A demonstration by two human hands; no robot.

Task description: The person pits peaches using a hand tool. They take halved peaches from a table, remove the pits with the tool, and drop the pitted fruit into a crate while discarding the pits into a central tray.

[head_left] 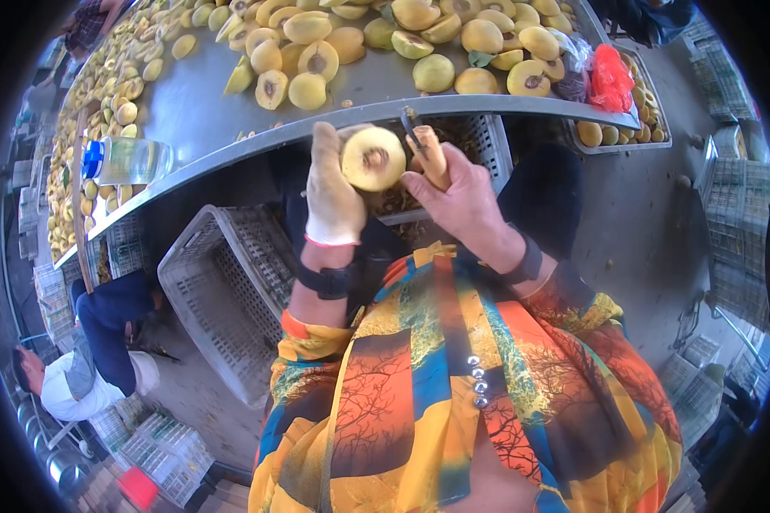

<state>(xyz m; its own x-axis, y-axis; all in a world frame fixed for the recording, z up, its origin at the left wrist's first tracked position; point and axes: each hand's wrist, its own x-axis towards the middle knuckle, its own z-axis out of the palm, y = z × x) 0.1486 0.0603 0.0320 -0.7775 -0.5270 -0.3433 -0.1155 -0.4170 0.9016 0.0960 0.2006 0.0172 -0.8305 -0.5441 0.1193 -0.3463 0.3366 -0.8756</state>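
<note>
A halved fruit [374, 159] is held just beyond the near edge of the counter [205, 94], over a crate [492, 141] set below that edge; its pale cut face, brown at the centre, is turned upward. It is enclosed at its side by the gloved left grip [329, 192], which is closed around it. The bare right grip [466, 197] is closed around the wooden handle of a dark-tipped tool [432, 158]; the tip is pointed toward the counter's near edge, and a gap is left between tool and fruit. Whether a stone is seated in the brown centre cannot be told.

If the tool were pushed too hard into slick flesh, it could be skidded across the cut face into the gloved thumb. If the fruit were clasped too loosely, it could be twisted free and dropped into the crate. The tip could also be snagged on the near edge if raised carelessly. Less protection is given to the right grip, since no glove is worn there. Fruit halves [316, 60] are heaped toward the far edge, so little risk is posed by them.
</note>
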